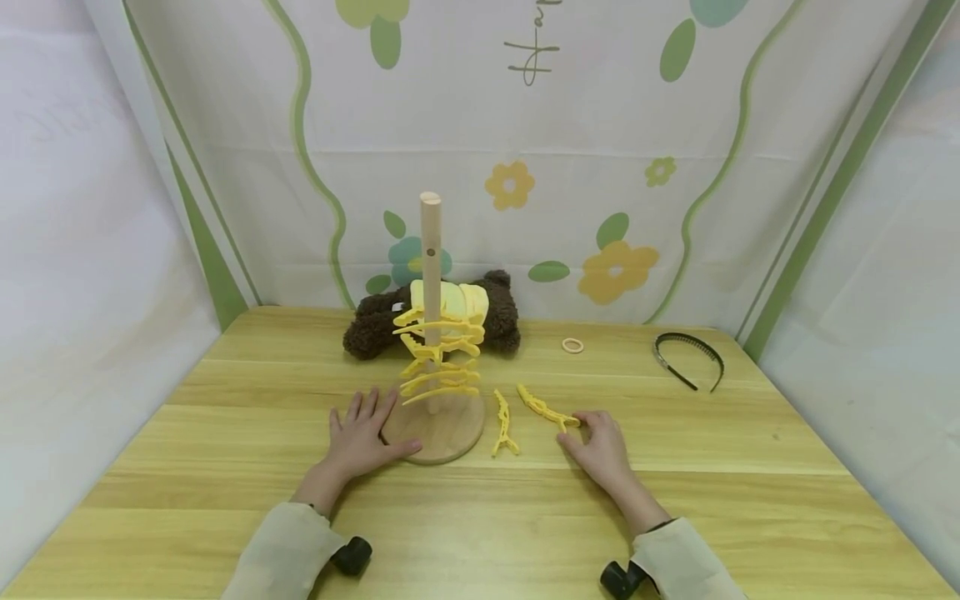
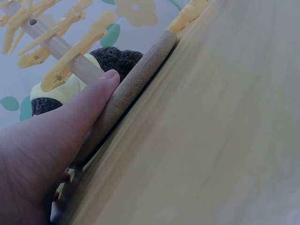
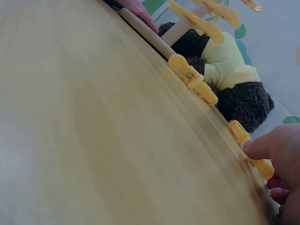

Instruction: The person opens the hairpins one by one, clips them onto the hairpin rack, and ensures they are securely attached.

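A wooden stand has an upright pole (image 1: 431, 275) and a round base (image 1: 442, 446). Several yellow alligator hair clips (image 1: 441, 379) are stacked around the pole. My left hand (image 1: 360, 440) rests at the base's left edge, fingers spread, with its thumb (image 2: 101, 91) on the rim. To the right of the stand, my right hand (image 1: 602, 450) pinches the handle end of a yellow hair clip (image 1: 543, 408) lying on the table; in the right wrist view the thumb (image 3: 262, 145) touches this clip. Another yellow hair clip (image 1: 502, 421) lies between the base and that one.
A dark brown plush bear (image 1: 501, 308) in a yellow top lies behind the stand. Farther right on the wooden table (image 1: 480, 533) are a small pale ring (image 1: 572, 339) and a black headband (image 1: 690, 337). A printed white cloth (image 1: 465, 108) hangs at the back.
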Tool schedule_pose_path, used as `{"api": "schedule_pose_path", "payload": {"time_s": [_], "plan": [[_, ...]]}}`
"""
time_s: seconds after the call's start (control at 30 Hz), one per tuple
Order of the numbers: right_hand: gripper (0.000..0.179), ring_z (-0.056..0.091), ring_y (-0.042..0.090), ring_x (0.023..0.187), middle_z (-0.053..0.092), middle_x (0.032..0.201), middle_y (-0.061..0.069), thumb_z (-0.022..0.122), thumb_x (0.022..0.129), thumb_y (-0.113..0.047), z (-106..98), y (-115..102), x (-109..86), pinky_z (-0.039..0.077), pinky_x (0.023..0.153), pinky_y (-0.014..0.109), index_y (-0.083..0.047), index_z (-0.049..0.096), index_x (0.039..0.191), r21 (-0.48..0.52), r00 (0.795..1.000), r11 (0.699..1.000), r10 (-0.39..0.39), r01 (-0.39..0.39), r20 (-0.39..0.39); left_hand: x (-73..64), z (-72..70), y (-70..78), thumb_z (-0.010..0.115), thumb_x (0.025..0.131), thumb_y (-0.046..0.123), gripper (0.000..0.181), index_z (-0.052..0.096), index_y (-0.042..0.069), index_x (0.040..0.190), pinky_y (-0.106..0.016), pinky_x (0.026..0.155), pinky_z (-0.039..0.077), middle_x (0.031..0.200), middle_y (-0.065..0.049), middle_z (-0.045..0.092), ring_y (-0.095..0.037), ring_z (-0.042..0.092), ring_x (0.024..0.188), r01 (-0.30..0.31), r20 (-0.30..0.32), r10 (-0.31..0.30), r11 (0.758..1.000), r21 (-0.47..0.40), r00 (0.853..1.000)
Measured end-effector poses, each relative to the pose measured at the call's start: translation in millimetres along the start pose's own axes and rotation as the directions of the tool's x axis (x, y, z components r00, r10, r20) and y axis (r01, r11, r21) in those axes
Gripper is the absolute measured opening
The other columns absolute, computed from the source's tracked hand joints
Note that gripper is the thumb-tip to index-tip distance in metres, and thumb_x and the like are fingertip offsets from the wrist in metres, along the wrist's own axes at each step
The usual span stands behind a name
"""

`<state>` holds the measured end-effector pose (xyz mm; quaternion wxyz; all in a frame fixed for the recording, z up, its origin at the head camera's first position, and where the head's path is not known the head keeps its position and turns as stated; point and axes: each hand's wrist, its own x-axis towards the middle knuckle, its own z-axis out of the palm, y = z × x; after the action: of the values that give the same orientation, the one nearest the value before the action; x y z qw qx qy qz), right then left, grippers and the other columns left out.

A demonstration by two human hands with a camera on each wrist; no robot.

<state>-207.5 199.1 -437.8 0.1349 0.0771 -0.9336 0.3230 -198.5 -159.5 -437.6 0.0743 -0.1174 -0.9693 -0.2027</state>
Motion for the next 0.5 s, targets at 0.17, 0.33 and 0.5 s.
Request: {"api": "schedule_pose_path", "payload": {"time_s": [0.17,0.33,0.5], "plan": [[0.041,0.045,0.033,0.093,0.052,0.099,0.019,0.068,0.073,-0.017,0.5,2.7,1.3,0.036,0.077,0.044,0.007,0.056,0.104,0.033,1.0,0.999,0.011,-0.01,-0.026,0.6,-0.1,0.2,0.046,0.067,0.072,0.094,0.024,0.015,0.138,-0.064,0.087,-0.001,0.137,-0.021,0.019,-0.041,0.009,0.124,-0.001,0.001,0.001,1.0,0.002,1.0],[0.035,0.051,0.027,0.082,0.056,0.09,0.015,0.065,0.073,-0.01,-2.2,2.7,3.4,0.042,0.069,0.037,0.005,0.056,0.103,0.168,0.995,0.982,0.095,-0.088,-0.032,1.1,-0.9,0.5,0.047,0.067,0.072,0.094,0.024,0.015,0.138,-0.064,0.087,0.0,0.137,-0.021,0.02,-0.041,0.009,0.124,-0.003,-0.001,0.003,1.0,0.001,1.0],[0.032,0.049,0.018,0.065,0.054,0.073,0.008,0.061,0.075,-0.008,-7.9,4.0,5.5,0.041,0.052,0.026,0.003,0.055,0.104,0.252,0.985,0.952,0.174,-0.173,0.018,0.5,-1.2,0.7,0.047,0.067,0.071,0.094,0.024,0.015,0.138,-0.064,0.087,0.0,0.137,-0.022,0.02,-0.042,0.009,0.123,-0.003,0.001,0.003,1.0,0.002,1.0]]}}
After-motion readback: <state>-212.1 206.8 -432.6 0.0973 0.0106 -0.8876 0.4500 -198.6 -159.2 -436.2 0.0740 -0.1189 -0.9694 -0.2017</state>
